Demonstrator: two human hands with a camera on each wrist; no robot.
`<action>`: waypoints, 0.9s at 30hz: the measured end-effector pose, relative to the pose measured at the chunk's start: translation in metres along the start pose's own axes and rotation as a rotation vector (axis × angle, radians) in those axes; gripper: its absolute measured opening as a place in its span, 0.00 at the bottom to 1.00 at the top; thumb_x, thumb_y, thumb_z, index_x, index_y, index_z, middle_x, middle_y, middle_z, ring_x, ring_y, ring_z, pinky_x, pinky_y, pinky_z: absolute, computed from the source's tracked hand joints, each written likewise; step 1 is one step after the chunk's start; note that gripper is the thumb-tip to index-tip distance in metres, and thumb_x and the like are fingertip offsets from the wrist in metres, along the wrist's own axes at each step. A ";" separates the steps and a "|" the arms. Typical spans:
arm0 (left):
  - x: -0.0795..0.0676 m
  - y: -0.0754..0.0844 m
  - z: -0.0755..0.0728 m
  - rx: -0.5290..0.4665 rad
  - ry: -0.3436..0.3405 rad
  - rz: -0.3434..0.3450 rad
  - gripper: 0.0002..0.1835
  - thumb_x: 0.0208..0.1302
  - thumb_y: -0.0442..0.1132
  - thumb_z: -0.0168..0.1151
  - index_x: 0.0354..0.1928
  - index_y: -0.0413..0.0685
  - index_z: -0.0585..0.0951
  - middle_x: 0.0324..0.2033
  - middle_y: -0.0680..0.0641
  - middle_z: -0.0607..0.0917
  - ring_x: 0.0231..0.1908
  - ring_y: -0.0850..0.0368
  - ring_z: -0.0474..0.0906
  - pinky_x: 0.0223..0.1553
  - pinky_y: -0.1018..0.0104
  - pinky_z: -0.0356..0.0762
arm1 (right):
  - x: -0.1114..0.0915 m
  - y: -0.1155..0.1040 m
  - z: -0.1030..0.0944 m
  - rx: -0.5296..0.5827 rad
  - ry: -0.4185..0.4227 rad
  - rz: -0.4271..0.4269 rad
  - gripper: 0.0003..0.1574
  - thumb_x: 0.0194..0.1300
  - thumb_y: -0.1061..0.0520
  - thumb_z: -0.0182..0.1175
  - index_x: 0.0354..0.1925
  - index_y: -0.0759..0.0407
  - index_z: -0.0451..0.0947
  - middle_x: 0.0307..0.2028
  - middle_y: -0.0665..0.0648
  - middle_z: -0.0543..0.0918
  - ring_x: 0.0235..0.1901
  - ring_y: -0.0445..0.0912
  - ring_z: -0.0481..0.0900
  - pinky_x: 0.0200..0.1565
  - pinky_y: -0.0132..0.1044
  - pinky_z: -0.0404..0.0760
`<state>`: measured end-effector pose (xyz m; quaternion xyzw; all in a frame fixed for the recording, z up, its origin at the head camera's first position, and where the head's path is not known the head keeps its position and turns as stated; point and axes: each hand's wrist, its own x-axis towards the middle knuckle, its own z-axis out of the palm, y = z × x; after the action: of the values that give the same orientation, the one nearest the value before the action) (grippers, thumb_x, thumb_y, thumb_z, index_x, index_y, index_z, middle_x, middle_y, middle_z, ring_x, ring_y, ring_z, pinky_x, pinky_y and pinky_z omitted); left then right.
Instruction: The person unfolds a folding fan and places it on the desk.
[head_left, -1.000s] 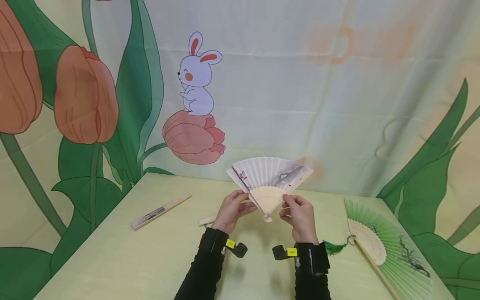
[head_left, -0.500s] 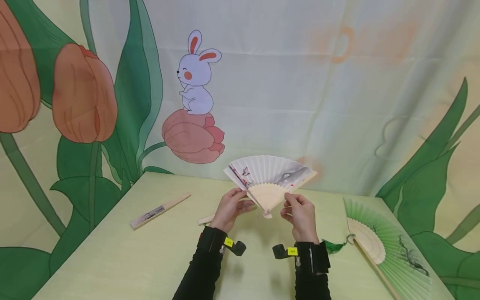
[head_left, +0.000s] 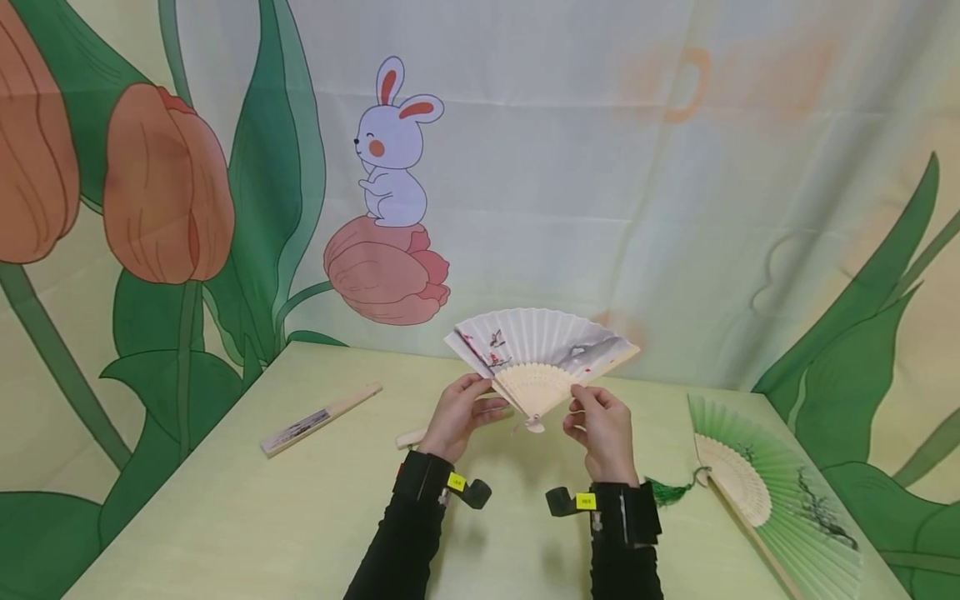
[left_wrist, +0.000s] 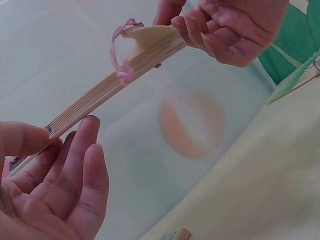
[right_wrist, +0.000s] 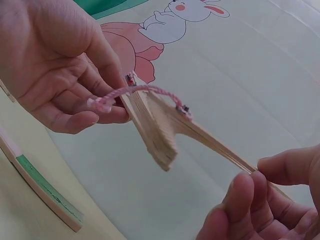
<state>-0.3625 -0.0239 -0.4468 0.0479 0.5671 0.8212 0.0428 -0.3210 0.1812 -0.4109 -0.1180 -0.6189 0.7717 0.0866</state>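
Observation:
A white folding fan [head_left: 540, 337] with a painted bird, red blossoms and a grey patch is spread above the table. My left hand [head_left: 459, 417] pinches its left outer rib between thumb and fingers. On the other side, the right outer rib is pinched by my right hand [head_left: 606, 429]. The pivot end points down toward me, and a pink cord loop [right_wrist: 135, 92] hangs there in the right wrist view. From the left wrist view, the stacked wooden ribs [left_wrist: 105, 92] run between both hands.
A folded fan [head_left: 322, 420] lies on the table [head_left: 247, 525] at left. Another folded fan [head_left: 409, 439] is partly hidden by my left wrist; its green strip [right_wrist: 47, 190] shows in the right wrist view. An open green fan [head_left: 787, 492] with a green tassel [head_left: 670, 493] lies at right.
The white fan has spread a little wider, its left and right edges moving apart and more of the painting showing. Both hands keep their pinch and have risen slightly.

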 end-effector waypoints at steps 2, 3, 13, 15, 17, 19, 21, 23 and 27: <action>0.000 0.000 0.000 0.002 0.002 -0.004 0.17 0.81 0.38 0.53 0.63 0.35 0.75 0.47 0.46 0.85 0.37 0.59 0.88 0.49 0.62 0.86 | 0.000 0.000 0.000 0.005 -0.003 0.004 0.13 0.76 0.55 0.62 0.39 0.63 0.74 0.28 0.51 0.77 0.20 0.42 0.78 0.30 0.32 0.83; 0.000 0.001 0.000 0.001 0.003 -0.008 0.17 0.81 0.38 0.53 0.63 0.35 0.75 0.47 0.46 0.85 0.36 0.60 0.87 0.50 0.61 0.86 | 0.000 0.000 -0.001 0.008 -0.003 0.007 0.12 0.76 0.55 0.62 0.39 0.63 0.74 0.28 0.51 0.77 0.20 0.42 0.77 0.30 0.32 0.83; 0.000 0.003 -0.002 0.000 0.022 -0.015 0.17 0.81 0.38 0.53 0.63 0.37 0.75 0.52 0.41 0.83 0.41 0.55 0.88 0.46 0.66 0.86 | 0.002 0.000 -0.001 0.040 0.008 0.016 0.10 0.75 0.57 0.62 0.37 0.61 0.74 0.27 0.51 0.77 0.19 0.41 0.77 0.29 0.33 0.82; 0.000 0.003 -0.002 -0.003 0.023 -0.018 0.16 0.81 0.38 0.52 0.62 0.37 0.75 0.52 0.42 0.83 0.43 0.52 0.88 0.45 0.67 0.85 | 0.002 -0.001 -0.002 0.041 0.004 0.015 0.09 0.75 0.57 0.61 0.37 0.60 0.74 0.27 0.51 0.77 0.19 0.41 0.77 0.29 0.33 0.82; 0.000 0.004 -0.001 -0.002 0.024 -0.018 0.16 0.81 0.38 0.52 0.62 0.37 0.75 0.51 0.42 0.83 0.44 0.51 0.87 0.44 0.67 0.85 | 0.001 -0.001 -0.002 0.044 0.002 0.015 0.09 0.75 0.58 0.61 0.37 0.60 0.74 0.27 0.51 0.77 0.20 0.41 0.77 0.30 0.33 0.82; 0.000 0.004 -0.001 0.000 0.025 -0.016 0.16 0.81 0.38 0.53 0.62 0.37 0.75 0.51 0.42 0.83 0.44 0.50 0.87 0.44 0.68 0.85 | 0.001 -0.001 -0.003 0.048 0.001 0.016 0.09 0.75 0.58 0.61 0.37 0.60 0.74 0.27 0.51 0.77 0.20 0.42 0.77 0.30 0.33 0.82; 0.000 0.004 -0.002 0.003 0.028 -0.016 0.17 0.81 0.39 0.52 0.63 0.37 0.75 0.52 0.42 0.83 0.43 0.51 0.87 0.43 0.69 0.85 | 0.001 0.000 -0.003 0.052 0.005 0.018 0.09 0.74 0.58 0.61 0.37 0.60 0.74 0.27 0.51 0.77 0.20 0.42 0.77 0.30 0.33 0.82; 0.000 0.004 -0.002 0.006 0.028 -0.013 0.17 0.82 0.39 0.52 0.64 0.37 0.75 0.52 0.42 0.83 0.42 0.54 0.87 0.43 0.69 0.85 | 0.001 0.000 -0.003 0.055 0.010 0.020 0.09 0.74 0.57 0.61 0.36 0.59 0.73 0.27 0.51 0.77 0.20 0.42 0.77 0.30 0.33 0.82; -0.001 0.004 -0.004 0.003 0.025 -0.005 0.18 0.82 0.39 0.52 0.65 0.36 0.74 0.51 0.43 0.83 0.38 0.59 0.87 0.42 0.69 0.85 | 0.001 0.000 -0.003 0.063 0.013 0.020 0.08 0.75 0.57 0.59 0.39 0.59 0.72 0.27 0.50 0.76 0.20 0.42 0.76 0.31 0.33 0.82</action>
<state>-0.3625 -0.0288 -0.4439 0.0362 0.5688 0.8208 0.0380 -0.3207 0.1848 -0.4113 -0.1266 -0.5923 0.7910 0.0867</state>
